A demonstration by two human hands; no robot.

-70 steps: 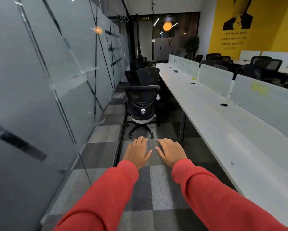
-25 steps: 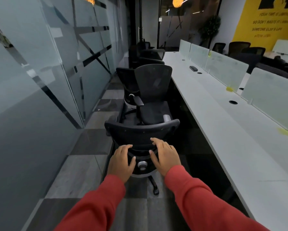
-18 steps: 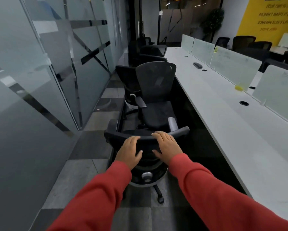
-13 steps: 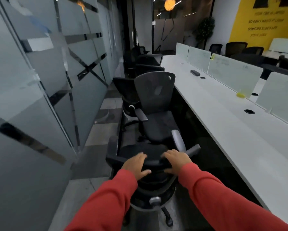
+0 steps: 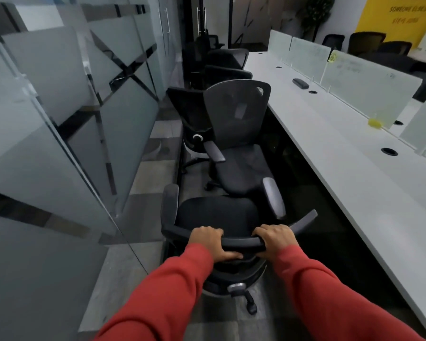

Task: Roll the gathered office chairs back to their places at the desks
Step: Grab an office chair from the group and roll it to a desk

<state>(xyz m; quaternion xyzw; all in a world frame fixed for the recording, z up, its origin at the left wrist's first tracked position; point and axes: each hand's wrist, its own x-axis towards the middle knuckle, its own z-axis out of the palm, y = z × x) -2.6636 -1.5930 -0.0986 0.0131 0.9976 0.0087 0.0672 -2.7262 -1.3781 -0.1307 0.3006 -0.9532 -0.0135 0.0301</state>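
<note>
From the head view, both hands are on the nearest chair (image 5: 217,214). The left hand (image 5: 207,238) and the right hand (image 5: 274,239) each curl their fingers over the top rim of its backrest (image 5: 241,241), side by side.

The chair stands in a narrow aisle, with the glass wall (image 5: 59,107) to the left and the long white desk (image 5: 342,153) to the right. Its seat front sits right up against a second chair (image 5: 236,112), which faces it. A third chair (image 5: 189,109) stands just behind that one, closer to the glass.

A strip of carpet (image 5: 153,173) runs open between the left armrest and the wall. The right armrest lies near the desk edge.
</note>
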